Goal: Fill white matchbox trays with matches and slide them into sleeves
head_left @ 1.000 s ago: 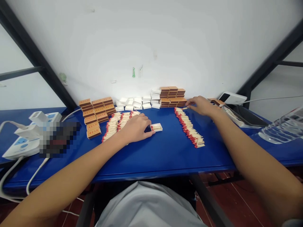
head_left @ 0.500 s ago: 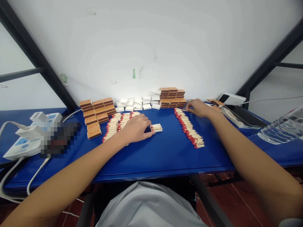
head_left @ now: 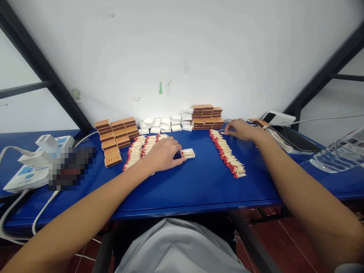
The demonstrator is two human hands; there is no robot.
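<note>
Smooth glossy blue desk (head_left: 182,191), matt orange-brown rectangular card matchboxes (head_left: 210,121) along its back edge; small open white matt paperboard tray (head_left: 193,154), thin pale wooden red-tipped matchsticks (head_left: 227,154); ribbed shiny clear plastic bottle (head_left: 335,155)

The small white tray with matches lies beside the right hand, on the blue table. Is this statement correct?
Not quite: the head view shows the small white tray beside the left hand, not the right hand. It does contain matches and lie on the blue table.
</note>
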